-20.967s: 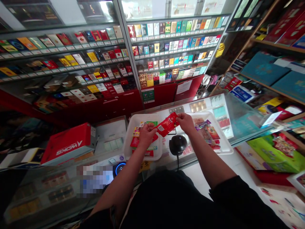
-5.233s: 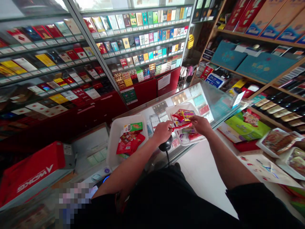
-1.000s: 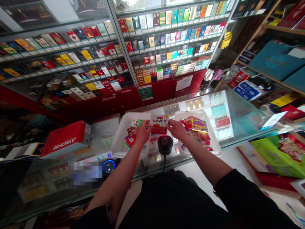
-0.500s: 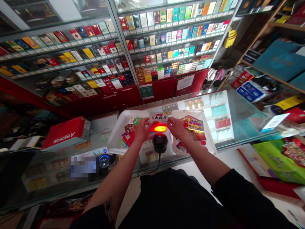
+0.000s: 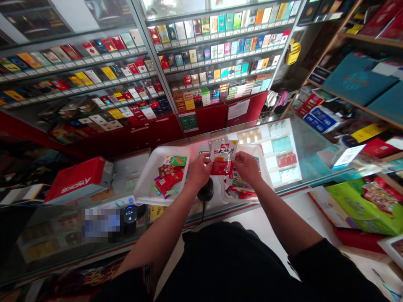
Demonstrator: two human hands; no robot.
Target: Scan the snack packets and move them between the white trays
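Note:
A white and red snack packet (image 5: 224,152) is held upright above the counter, its printed front facing me. My right hand (image 5: 248,168) pinches its right edge. At the packet's lower left edge, the fingers of my left hand (image 5: 200,171) are closed on it. A black barcode scanner (image 5: 206,191) on a cable stands just below, partly behind my left hand. To the left lies a white tray (image 5: 141,184) with several small snack packets in it. A second white tray (image 5: 266,161) with more packets is partly covered by my right hand and arm.
The glass counter (image 5: 302,167) runs across in front of me. A red and grey box (image 5: 80,178) and a round black device (image 5: 129,214) with a lit display are on the left. Cigarette shelves (image 5: 195,54) stand behind. A green box (image 5: 355,205) lies right.
The packet has moved right and up from the scanner, and more of its front shows. The bright red-orange scanner glow is gone. Both hands have shifted right.

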